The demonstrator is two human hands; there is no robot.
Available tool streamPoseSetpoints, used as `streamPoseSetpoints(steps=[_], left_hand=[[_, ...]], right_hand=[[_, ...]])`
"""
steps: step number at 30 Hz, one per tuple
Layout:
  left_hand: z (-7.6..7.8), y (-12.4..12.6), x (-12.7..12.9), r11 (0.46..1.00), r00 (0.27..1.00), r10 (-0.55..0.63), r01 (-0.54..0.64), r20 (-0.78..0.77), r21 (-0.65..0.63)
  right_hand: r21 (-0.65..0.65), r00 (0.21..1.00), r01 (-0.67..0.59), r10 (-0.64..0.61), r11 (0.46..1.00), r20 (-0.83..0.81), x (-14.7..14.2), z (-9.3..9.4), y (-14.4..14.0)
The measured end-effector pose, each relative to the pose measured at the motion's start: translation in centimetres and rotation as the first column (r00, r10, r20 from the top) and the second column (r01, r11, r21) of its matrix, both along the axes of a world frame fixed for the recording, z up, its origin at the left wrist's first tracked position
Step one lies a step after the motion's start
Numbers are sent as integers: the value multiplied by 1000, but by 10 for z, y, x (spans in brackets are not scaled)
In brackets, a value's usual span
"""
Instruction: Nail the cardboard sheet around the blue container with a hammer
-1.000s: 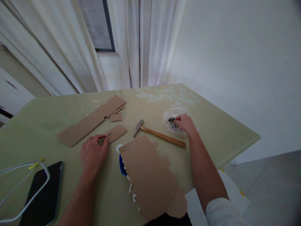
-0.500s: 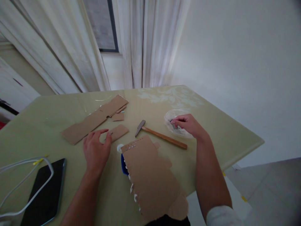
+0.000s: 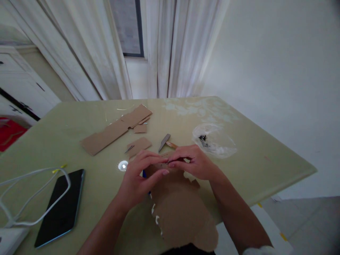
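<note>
Two bare hands meet over a cardboard sheet (image 3: 183, 209) at the near edge of a pale green desk (image 3: 66, 141). The sheet's long axis runs from the person outward. The left hand (image 3: 139, 180) and right hand (image 3: 193, 164) have fingertips together, pinching something too small to make out. A hammer (image 3: 166, 142) lies just beyond, head pointing left. No readable writing shows anywhere.

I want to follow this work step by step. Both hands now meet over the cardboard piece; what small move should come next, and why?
Probably lower the fingertips onto the cardboard piece: left hand and right hand pinch something tiny between them right above its top edge, with the hammer lying just behind.
</note>
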State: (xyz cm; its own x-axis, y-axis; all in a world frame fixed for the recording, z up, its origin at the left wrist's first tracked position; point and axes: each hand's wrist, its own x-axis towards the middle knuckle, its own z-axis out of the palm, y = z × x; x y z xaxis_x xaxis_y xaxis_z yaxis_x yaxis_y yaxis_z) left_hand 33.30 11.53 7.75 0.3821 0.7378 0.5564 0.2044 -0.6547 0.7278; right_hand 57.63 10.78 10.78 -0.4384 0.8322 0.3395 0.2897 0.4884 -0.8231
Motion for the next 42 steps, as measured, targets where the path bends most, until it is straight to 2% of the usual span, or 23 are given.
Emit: streamPoseSetpoints(steps=[4,7,10,11,13,14,16,22,25,30,34,36,38,39,42], left_hand=[[-4,4,2,997,995,76,-74,67,-38],[-11,20,-11,952,958,257,-228,128,-205],[-22,44,-33,813,872,489,-449,15,-372],[-25,52,-40,744,820,570,-542,-51,-391],[-31,65,-52,623,717,662,-688,-216,-372],[-33,69,-57,578,672,680,-738,-293,-349],[-37,75,-62,530,619,684,-785,-387,-320],[-46,81,-63,484,548,652,-833,-523,-269],[-53,81,-64,507,509,634,-842,-582,-184],[-60,82,-68,545,503,611,-827,-611,-136],[-59,82,-70,560,513,607,-818,-607,-131],[-56,80,-66,569,526,644,-815,-555,-112],[-50,73,-58,612,584,689,-786,-430,-88],[-46,68,-52,652,634,691,-754,-346,-81],[-27,47,-29,792,799,587,-600,-128,-111]], right_hand=[[-37,999,31,-32,999,-20,-2,-8,4],[-76,988,144,-147,987,-36,-2,-14,10],[-77,980,189,-194,979,-49,-2,-20,15],[-68,978,198,-202,978,-60,-2,-21,17],[-54,969,225,-229,973,-89,-3,-24,20],[-51,964,244,-248,968,-101,-3,-26,21],[-50,951,288,-292,956,-103,-3,-29,23],[-47,921,381,-384,923,-67,1,-39,29],[-55,916,388,-392,920,-83,2,-41,30],[-171,906,359,-387,917,-172,1,-42,32],[-252,894,301,-364,920,-262,1,-41,31],[-267,884,272,-350,925,-311,1,-38,29],[-281,864,245,-340,928,-371,-1,-36,27],[-290,851,231,-337,929,-402,-2,-35,26],[-321,813,186,-329,929,-481,-6,-33,23]])
